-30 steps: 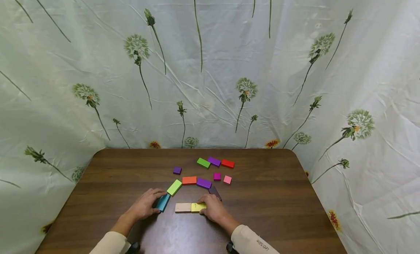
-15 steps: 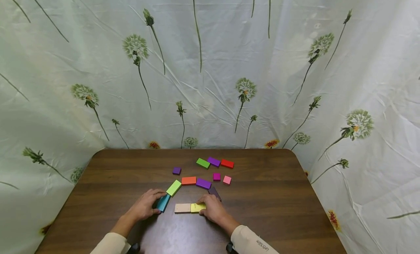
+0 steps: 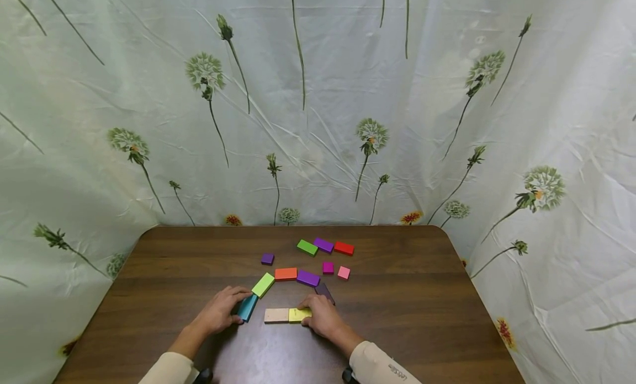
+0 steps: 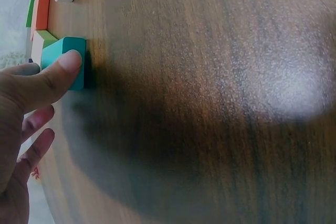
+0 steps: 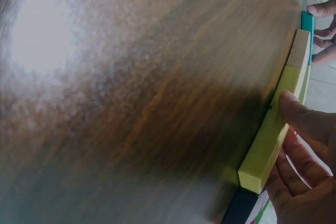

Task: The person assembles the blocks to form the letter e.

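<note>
In the head view the left hand [image 3: 220,310] grips a teal block [image 3: 247,307] between thumb and fingers. From the left wrist view, the thumb [image 4: 70,61] presses on the teal block's near end. A lime green block [image 3: 263,284] touches its far end. The right hand [image 3: 322,316] holds a yellow block [image 3: 298,315], partly covered by the fingers. Seen from the right wrist, the thumb [image 5: 290,100] lies on its near side and the other fingers are behind it. Against the yellow block's left end lies a beige block [image 3: 276,316].
An orange block [image 3: 285,274], a purple block [image 3: 308,278] and a dark block [image 3: 325,293] continue the curve. Behind lie small squares, magenta [image 3: 328,268], pink [image 3: 344,272] and dark purple [image 3: 268,259], and a green, purple and red row [image 3: 344,248]. A flowered curtain [image 3: 318,124] hangs behind the wooden table [image 3: 422,318].
</note>
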